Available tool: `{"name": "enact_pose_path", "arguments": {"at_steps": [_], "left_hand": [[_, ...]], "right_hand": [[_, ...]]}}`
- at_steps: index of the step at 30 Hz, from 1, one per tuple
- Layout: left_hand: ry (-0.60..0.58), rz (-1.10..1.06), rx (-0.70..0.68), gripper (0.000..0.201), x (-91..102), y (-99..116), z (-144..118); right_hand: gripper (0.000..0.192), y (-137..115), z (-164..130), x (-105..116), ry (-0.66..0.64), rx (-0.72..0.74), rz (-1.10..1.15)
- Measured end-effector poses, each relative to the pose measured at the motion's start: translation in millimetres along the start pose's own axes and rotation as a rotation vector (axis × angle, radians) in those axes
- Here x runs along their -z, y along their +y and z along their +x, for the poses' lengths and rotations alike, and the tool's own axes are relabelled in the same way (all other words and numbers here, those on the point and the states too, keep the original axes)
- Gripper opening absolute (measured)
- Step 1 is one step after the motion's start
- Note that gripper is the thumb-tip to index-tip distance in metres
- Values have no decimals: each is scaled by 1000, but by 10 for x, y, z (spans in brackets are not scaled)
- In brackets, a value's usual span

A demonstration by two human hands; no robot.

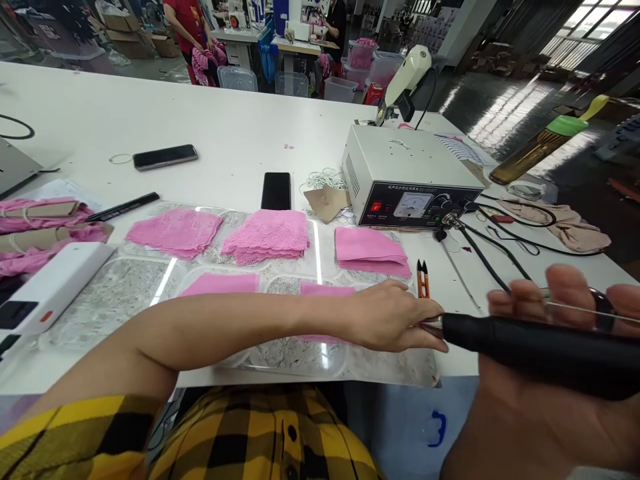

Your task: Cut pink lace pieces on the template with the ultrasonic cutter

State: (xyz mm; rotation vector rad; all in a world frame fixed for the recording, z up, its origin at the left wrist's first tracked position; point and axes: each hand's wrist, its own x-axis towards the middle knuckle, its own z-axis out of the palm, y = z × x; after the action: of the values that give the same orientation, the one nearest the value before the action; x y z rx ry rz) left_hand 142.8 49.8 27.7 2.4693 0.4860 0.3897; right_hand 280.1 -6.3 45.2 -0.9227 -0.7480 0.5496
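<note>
Nearby, snips (423, 283), control box (410, 157), forearm (240, 327) partly hiding pink cloth (220, 285), left fingers (417, 339) pinching handpiece tip (436, 325), right fingers (570, 293) uncurled beneath

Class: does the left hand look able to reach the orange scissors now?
Probably yes: the scissors lie mostly uncovered just beyond the left hand, though it would first have to leave the black tool's tip.

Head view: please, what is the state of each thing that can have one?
Tool: held
Left hand: closed at the tool's metal tip
Right hand: open under the tool
Box: red switch lit
Near phone: flat, screen dark
Far phone: flat, screen dark
Snips: blades apart
Bottle: capped
Middle lace pile: stacked
</note>
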Motion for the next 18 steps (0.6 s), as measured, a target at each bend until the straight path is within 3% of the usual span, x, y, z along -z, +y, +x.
{"name": "enact_pose_path", "arguments": {"at_steps": [4,11,18], "left_hand": [[57,24,17,28,16,-21,-1],[137,52,-152,26,44,-119,-312],[-1,316,-217,23,-92,-479,-765]], "right_hand": [[39,5,-99,-38,-66,-191,108],[30,-3,-90,214,-227,-114,83],[30,107,-173,489,-238,-176,36]]}}
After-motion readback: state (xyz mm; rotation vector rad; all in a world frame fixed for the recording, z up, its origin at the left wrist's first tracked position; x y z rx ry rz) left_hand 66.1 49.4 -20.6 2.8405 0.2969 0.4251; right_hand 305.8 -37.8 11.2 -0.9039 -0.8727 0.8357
